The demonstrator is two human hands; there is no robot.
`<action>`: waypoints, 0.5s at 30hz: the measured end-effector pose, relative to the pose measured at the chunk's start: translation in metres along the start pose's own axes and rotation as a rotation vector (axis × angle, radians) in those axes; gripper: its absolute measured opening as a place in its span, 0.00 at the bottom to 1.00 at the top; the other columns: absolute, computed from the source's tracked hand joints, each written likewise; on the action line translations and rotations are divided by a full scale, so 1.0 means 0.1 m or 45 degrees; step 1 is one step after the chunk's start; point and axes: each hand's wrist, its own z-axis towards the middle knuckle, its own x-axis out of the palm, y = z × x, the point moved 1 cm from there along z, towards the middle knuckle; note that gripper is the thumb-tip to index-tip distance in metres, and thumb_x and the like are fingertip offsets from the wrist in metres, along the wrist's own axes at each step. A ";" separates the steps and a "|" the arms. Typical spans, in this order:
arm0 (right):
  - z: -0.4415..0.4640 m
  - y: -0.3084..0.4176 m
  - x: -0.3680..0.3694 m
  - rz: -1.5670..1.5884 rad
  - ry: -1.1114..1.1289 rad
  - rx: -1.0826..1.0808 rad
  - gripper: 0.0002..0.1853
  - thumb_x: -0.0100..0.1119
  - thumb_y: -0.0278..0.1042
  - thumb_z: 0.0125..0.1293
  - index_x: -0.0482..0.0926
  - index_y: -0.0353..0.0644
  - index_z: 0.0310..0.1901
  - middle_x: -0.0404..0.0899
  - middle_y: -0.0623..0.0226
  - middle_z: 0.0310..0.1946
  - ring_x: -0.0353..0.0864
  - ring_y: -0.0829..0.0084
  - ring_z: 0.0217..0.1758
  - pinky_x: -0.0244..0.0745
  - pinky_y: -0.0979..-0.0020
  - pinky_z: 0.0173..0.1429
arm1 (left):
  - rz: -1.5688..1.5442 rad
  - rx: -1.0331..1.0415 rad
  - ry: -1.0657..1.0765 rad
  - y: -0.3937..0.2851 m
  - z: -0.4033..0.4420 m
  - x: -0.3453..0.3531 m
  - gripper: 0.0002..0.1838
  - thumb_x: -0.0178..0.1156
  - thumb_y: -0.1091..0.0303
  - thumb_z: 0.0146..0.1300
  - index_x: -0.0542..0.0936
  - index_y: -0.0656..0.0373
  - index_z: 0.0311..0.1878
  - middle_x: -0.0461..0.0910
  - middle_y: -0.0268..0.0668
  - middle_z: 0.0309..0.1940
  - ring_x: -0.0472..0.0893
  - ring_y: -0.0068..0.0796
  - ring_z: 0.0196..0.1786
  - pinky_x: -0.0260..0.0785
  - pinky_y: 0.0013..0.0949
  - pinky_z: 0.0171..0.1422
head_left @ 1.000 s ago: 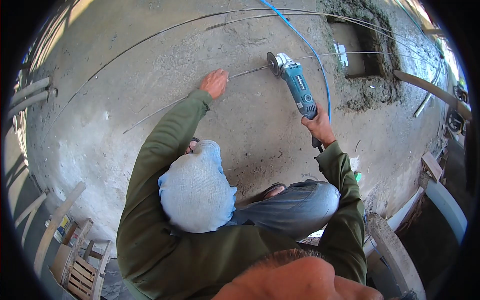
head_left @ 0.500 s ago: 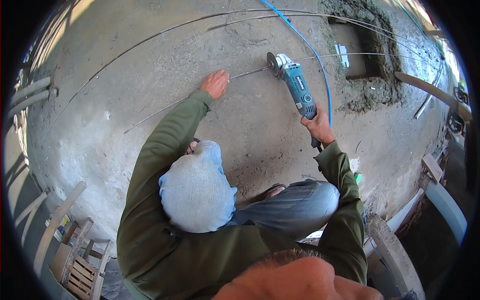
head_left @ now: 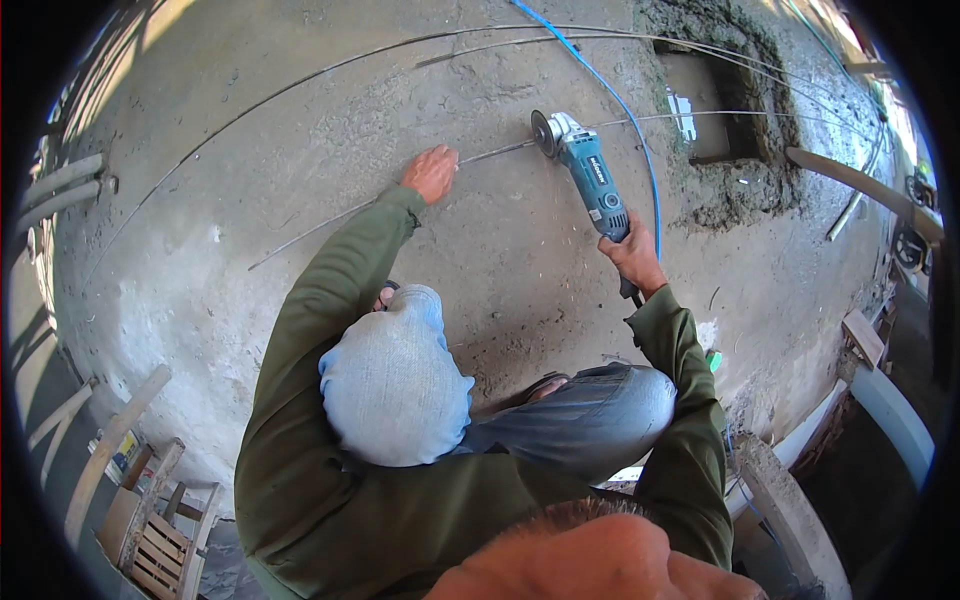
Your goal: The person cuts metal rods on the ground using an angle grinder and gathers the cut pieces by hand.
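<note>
My right hand (head_left: 637, 254) is wrapped round the rear of a teal angle grinder (head_left: 592, 178). The grinder's disc (head_left: 545, 133) touches, or is very close to, a thin steel rod (head_left: 497, 152) lying across the concrete. Small sparks show on the ground below the tool. Farther left along the same rod, my left hand (head_left: 430, 173) closes over it, fingers curled and partly hidden by the back of the hand. Past the grinder, the rod runs on to the right.
Longer rods (head_left: 330, 70) curve across the floor beyond my hands. A blue hose (head_left: 628, 103) passes just right of the grinder. A rectangular pit (head_left: 727, 137) with rough mortar edges lies at upper right. Wooden pieces (head_left: 165, 545) stand at lower left.
Sparks now show on the floor below the disc. The grinder has shifted very slightly left. My left hand stays in place on the rod.
</note>
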 end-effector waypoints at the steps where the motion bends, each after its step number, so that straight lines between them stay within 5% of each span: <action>1: 0.00 0.01 0.00 -0.001 0.004 0.009 0.28 0.66 0.33 0.47 0.73 0.31 0.52 0.78 0.58 0.34 0.77 0.67 0.37 0.73 0.67 0.47 | 0.007 0.000 0.004 0.01 0.00 0.00 0.07 0.52 0.68 0.66 0.74 0.63 0.38 0.74 0.50 0.36 0.76 0.53 0.42 0.69 0.50 0.47; 15: -0.07 -0.06 -0.07 0.007 -0.048 0.039 0.25 0.66 0.36 0.46 0.75 0.33 0.47 0.76 0.64 0.30 0.74 0.73 0.31 0.72 0.70 0.39 | -0.239 -0.099 -0.034 0.10 0.01 -0.04 0.09 0.55 0.65 0.64 0.76 0.61 0.38 0.77 0.48 0.37 0.77 0.52 0.43 0.68 0.49 0.49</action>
